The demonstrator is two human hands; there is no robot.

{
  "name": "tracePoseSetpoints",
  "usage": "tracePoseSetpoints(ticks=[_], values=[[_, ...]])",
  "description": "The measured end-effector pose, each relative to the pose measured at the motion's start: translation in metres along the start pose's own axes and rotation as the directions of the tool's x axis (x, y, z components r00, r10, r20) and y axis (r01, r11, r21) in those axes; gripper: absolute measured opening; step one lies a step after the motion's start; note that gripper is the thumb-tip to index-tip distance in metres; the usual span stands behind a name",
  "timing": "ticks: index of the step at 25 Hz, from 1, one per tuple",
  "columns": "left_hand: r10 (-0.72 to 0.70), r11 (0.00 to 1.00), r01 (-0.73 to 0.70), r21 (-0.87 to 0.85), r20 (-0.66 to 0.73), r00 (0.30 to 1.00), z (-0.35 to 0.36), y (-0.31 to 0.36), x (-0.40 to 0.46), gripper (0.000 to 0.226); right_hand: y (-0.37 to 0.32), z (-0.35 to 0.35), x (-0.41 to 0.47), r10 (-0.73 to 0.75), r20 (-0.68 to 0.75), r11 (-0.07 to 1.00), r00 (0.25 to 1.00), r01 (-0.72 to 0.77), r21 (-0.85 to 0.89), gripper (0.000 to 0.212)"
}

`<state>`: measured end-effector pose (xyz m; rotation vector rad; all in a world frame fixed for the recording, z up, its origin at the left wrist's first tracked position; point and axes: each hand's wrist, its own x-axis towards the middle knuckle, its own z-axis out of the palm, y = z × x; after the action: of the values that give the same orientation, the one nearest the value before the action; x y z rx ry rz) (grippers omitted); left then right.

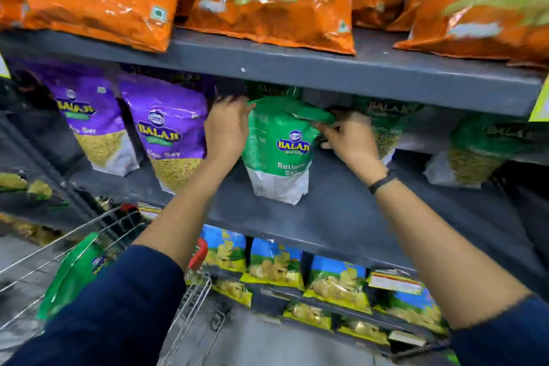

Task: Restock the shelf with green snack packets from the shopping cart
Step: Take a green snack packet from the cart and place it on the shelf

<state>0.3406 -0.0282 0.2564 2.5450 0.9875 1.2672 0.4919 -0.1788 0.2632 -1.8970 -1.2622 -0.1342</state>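
Hands on either side of one green Ratlami Sev packet point(279, 148), that's the picture on the middle shelf point(341, 211). The left hand point(227, 131) is pressed flat against the packet's left edge, fingers reaching up toward the folded-over top. The right hand point(352, 140) pinches at the top right corner, where the green flap bends sideways; a dark band point(381, 183) sits on that wrist. So the packet is clamped between the two, standing upright on its white base near the front of the shelf.

Behind it and to the right, more green packets point(383, 125) lean at the back, one further along point(478, 151) blurred. To the left, two purple sev packets point(172, 134) stand side by side. Above, on the upper shelf point(297, 68), orange bags point(267, 3) overhang the lip. Below, blue-and-yellow snack packets point(274, 264) fill the lower rows.

Down at lower left, the wire shopping cart point(190, 306) sits beside the shelving, another green packet point(74, 273) lying in it, partly hidden by a dark blue sleeve point(118, 312).
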Motion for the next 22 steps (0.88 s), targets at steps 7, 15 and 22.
tracePoseSetpoints(ticks=[7,15,22], values=[[-0.522,0.268,0.653,-0.708,0.463,0.716,0.068,-0.019,-0.031,0.058,0.034,0.051,-0.046,0.408,-0.038,0.797,0.912,-0.336,0.502,0.037],[-0.642,0.279,0.783,-0.556,0.498,0.582,0.097,-0.046,-0.072,0.073,0.011,0.101,-0.074,0.460,0.471,0.533,0.752,-0.659,0.531,0.067],[-0.488,0.243,0.787,-0.567,0.629,0.605,0.098,-0.036,-0.074,0.053,0.008,0.124,-0.087,0.651,0.326,0.467,0.686,-0.700,0.540,0.036]])
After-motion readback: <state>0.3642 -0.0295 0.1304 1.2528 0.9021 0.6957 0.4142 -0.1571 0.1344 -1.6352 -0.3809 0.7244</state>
